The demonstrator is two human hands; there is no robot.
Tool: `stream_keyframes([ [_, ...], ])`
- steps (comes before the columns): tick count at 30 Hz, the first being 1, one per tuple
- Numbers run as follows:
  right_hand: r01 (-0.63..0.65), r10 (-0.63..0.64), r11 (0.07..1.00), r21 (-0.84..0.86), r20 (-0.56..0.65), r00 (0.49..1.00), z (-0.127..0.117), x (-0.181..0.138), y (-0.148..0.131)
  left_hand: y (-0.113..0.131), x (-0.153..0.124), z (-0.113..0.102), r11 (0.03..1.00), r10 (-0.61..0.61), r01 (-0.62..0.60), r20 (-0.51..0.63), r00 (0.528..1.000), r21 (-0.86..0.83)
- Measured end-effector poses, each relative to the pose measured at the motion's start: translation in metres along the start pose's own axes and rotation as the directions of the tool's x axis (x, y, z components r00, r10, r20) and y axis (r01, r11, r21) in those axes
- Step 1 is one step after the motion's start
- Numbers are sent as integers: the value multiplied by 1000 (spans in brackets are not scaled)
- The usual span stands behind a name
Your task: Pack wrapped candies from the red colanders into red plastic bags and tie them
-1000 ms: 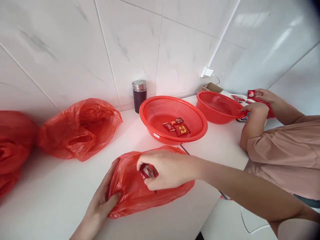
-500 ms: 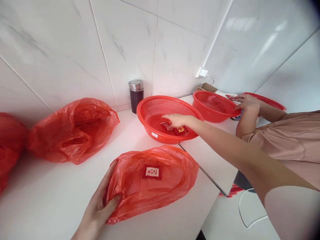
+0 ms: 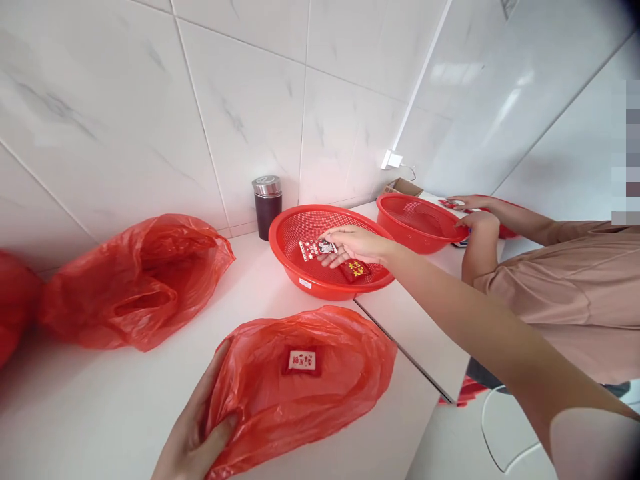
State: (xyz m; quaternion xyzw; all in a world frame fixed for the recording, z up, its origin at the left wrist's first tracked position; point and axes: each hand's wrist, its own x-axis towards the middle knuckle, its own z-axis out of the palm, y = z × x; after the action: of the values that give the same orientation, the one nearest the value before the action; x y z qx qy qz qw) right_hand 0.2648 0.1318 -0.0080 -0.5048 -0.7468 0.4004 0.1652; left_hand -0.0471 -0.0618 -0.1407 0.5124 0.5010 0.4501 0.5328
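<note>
Head-worn camera, looking forward and down over a white counter (image 3: pixel 100 413)

The single view sits close above the person's own hands, left hand (image 3: pixel 193 437) at the bottom edge, right hand (image 3: pixel 350 243) stretched ahead, and faces a tiled wall corner (image 3: pixel 400 133); a co-worker's sleeve (image 3: pixel 565 293) fills the right side
</note>
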Motion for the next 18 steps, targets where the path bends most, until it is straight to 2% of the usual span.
stream_keyframes([
  [2,24,-46,963,270,78,996,5,-18,-14,-4,1,-3,1000,24,-24,10,1000,16],
  [4,37,-104,927,373,161,981,14,-35,-29,-5,2,-4,998,44,-45,20,999,40],
  [7,40,-146,942,332,302,942,38,-53,-49,-1,1,-3,999,36,-37,25,999,39],
  [9,43,-121,978,206,384,915,60,-60,-60,1,1,-2,999,26,-27,39,999,18],
  [10,66,-99,993,98,389,916,71,-62,-63,1,1,-1,1000,27,-27,52,998,11],
  [11,100,-83,995,-31,350,933,80,-62,-66,1,1,-2,1000,29,-29,60,998,9],
  [13,153,-109,959,-237,188,976,93,-59,-68,-1,1,-3,999,34,-35,65,997,21],
  [15,171,-168,950,-263,36,985,91,-49,-63,-1,1,-4,998,40,-43,68,997,38],
  [18,144,-181,962,-232,-146,973,62,-24,-45,2,0,-3,999,37,-40,88,995,25],
])
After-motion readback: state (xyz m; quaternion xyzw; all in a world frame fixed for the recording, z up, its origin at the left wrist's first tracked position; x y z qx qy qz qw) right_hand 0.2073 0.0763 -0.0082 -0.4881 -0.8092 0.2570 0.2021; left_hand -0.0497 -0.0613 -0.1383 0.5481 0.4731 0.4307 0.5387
